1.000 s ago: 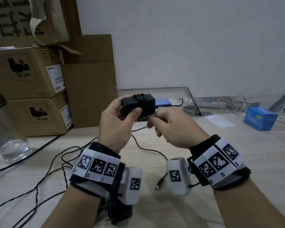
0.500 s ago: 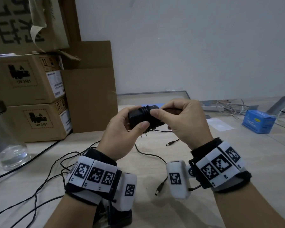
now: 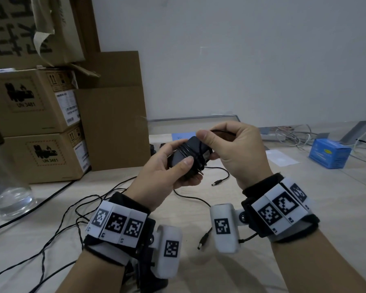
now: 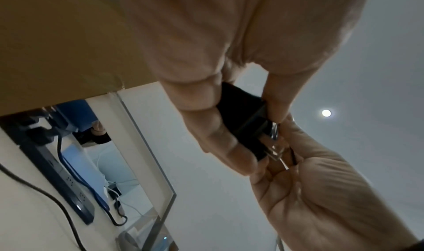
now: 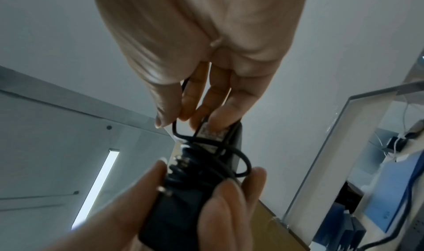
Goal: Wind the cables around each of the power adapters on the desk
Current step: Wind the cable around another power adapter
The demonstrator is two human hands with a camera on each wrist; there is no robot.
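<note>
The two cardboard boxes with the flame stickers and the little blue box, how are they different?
The brown cardboard boxes sit stacked on the far left of the desk; the small blue cardboard box lies alone on the far right. The brown ones look much bigger and carry white labels and black flame marks; the blue one has a yellow-green oval. Both kinds are closed and rest untouched.

left hand (image 3: 167, 172) gripping adapter (image 3: 188, 157) — right hand (image 3: 235, 153) pinching cable (image 3: 218, 132)
</note>
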